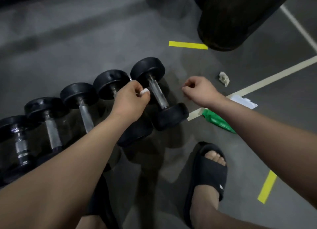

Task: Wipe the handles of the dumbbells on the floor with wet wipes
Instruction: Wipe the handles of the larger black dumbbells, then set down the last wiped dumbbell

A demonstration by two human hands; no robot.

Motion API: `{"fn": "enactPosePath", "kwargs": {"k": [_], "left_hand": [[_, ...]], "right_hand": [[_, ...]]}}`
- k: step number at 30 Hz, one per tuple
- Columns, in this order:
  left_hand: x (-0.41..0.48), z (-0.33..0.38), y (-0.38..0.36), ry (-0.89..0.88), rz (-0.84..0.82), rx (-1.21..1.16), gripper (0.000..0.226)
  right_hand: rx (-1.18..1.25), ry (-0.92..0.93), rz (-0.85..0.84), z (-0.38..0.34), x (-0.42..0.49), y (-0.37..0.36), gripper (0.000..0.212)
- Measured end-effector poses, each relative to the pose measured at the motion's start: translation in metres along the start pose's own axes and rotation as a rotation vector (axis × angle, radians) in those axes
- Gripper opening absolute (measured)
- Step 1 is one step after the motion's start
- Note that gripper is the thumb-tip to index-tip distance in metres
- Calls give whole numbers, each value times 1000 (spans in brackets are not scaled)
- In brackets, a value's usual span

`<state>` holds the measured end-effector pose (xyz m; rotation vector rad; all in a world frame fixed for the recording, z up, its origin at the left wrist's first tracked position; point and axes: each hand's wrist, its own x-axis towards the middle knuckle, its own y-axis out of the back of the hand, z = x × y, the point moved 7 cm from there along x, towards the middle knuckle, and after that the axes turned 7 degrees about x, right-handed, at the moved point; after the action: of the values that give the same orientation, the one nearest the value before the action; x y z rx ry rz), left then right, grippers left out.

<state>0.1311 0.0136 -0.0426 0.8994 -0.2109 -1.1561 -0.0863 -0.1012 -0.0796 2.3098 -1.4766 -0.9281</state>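
Several black dumbbells with metal handles lie side by side on the grey floor. The rightmost dumbbell (158, 95) shows its whole handle. My left hand (131, 102) hovers over the second dumbbell (109, 84) from the right and grips a small white wet wipe (143, 91) in curled fingers. My right hand (199, 90) hangs to the right of the rightmost dumbbell, fingers curled, with nothing visible in it. A green wet wipe pack (217, 121) lies on the floor under my right forearm.
A crumpled used wipe (224, 78) lies on the floor at right. A black punching bag (235, 18) hangs at the upper right. My right foot in a black slipper (209, 175) stands near the dumbbells. Yellow tape (187, 45) and white lines mark the floor.
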Motion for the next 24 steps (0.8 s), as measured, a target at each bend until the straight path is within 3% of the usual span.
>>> {"fn": "enactPosePath", "kwargs": {"k": [6,12,14,16,20,24], "left_hand": [[53,57,-51,-92,-79,-112,12],[89,87,-120,-108,-246,-37,15],[102,89,-129,-116,-246,-11,14],[116,91,-138,-112,-245,20,16],[142,90,-163,-72,-273,-59,16],[157,92,-177,-6,-292,-185,14]], "right_hand": [[-391,-59,124,35,64,64,21],[-499,-292,163,108,106,107,41],[-519,-326,110,121,116,106,37],[-533,-246,100,122,124,106,27],[-296,-156,185,118,123,121,21],[99,-213,151,117,127,118,21]]}}
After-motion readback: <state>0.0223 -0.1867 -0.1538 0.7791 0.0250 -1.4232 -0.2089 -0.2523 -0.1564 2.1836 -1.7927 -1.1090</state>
